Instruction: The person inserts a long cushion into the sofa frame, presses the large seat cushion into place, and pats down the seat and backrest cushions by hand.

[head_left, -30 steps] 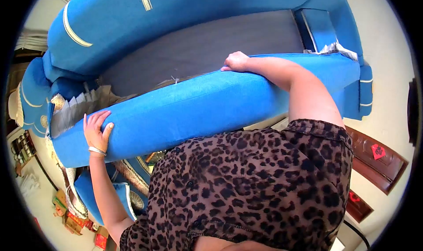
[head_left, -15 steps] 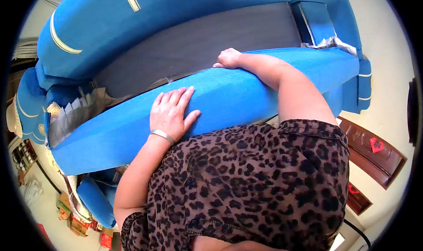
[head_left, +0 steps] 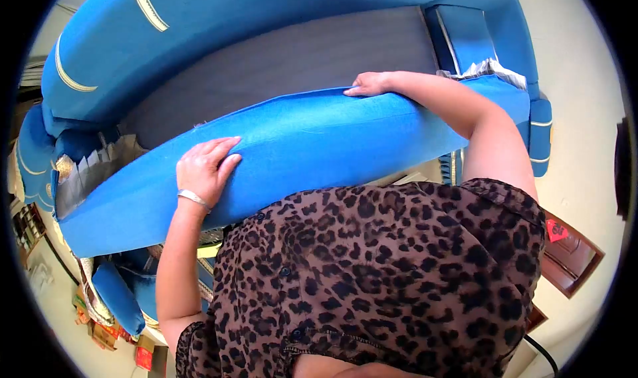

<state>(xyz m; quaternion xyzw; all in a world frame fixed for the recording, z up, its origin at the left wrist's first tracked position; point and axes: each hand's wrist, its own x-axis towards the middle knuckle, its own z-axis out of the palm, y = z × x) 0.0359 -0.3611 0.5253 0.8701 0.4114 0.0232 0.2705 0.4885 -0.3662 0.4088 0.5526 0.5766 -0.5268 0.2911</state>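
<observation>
Panel of padded bright-blue fabric (head_left: 312,149) stretches from nearly nine to two o'clock. The left hand (head_left: 201,170) lies loosely extended on it; the right hand (head_left: 371,84) closes on its upper edge. A brown leopard-print shirt (head_left: 379,265) blocks six o'clock; a red cardboard box (head_left: 143,355) sits past seven. Near four, a brown wooden door (head_left: 571,262) bears a red paper diamond (head_left: 555,230), writing unreadable.

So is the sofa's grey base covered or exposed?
Exposed, at least partly: the grey base shows between the backrest and the blue upholstered section, which hides any nearer part.
</observation>
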